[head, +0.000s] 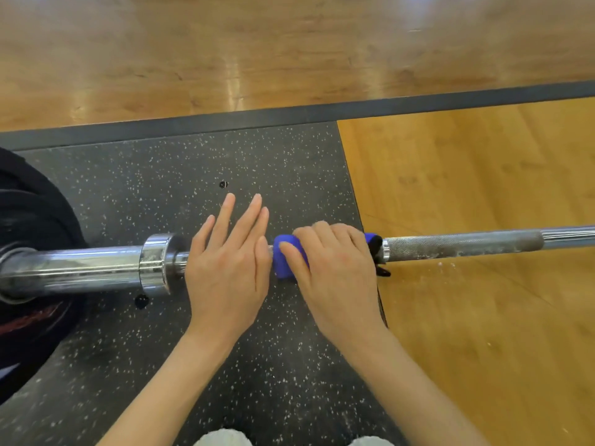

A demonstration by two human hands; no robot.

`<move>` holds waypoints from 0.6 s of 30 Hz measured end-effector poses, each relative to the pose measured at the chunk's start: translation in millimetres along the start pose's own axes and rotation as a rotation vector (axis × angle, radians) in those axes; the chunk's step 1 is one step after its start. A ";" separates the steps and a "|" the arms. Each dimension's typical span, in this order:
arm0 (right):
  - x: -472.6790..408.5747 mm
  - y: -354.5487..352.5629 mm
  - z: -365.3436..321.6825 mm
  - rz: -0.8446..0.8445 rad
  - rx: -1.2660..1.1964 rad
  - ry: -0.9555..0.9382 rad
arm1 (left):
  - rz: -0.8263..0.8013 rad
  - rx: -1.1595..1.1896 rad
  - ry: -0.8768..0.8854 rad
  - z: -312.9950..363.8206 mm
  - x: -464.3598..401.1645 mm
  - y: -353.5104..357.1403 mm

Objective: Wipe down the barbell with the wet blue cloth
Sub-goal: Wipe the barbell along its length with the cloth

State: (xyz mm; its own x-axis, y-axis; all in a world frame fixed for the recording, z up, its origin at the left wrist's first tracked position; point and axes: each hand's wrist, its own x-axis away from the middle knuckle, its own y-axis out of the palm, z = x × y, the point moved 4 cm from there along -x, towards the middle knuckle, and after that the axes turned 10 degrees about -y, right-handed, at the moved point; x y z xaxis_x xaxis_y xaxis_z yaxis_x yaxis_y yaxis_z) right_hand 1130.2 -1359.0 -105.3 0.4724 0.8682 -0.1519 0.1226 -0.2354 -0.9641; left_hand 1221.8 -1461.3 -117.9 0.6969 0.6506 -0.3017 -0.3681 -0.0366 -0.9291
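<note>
Right hand (335,268): curled over the blue cloth (289,259), fingers and thumb wrapped round it so that it hugs the shaft; probably gripped this way to let the wet fabric meet the metal all round
Left hand (227,272): laid flat across the bar just beside the cloth, fingers straight and slightly spread, gripping nothing; looks meant to steady the bar against rolling
Barbell (463,244): lying level across the view, close to the floor; bare knurled shaft running off to the right, with pale chalky marks, seemingly yet to be wiped
Cloth position: around the shaft between the two hands, near the chrome collar (154,262), a dark edge showing at its right end
Sleeve end: thick chrome sleeve (74,268) leading left into black weight plates (29,226)
Surface: black rubber mat (161,175) with white flecks under the hands, yellowish wooden platform (483,317) to the right
Room: glossy wood floor (257,53) beyond a dark border strip (322,111)
</note>
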 end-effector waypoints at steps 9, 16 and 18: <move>13.7 8.4 -1.2 0.320 0.009 0.062 | -0.104 0.012 -0.016 4.6 17.3 -11.3; 26.7 3.0 5.9 0.408 -0.150 -0.014 | -0.152 0.097 -0.011 14.9 15.0 -14.1; 35.3 -1.5 16.3 0.390 -0.127 -0.024 | -0.159 0.101 0.029 26.7 13.2 -12.5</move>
State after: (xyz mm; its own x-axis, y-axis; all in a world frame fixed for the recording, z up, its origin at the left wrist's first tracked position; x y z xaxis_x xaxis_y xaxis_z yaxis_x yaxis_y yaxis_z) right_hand 1132.4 -1320.9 -112.7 0.4847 0.7126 -0.5073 0.0458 -0.5999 -0.7988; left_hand 1219.3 -1432.0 -104.5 0.7682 0.6197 -0.1603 -0.3110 0.1425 -0.9397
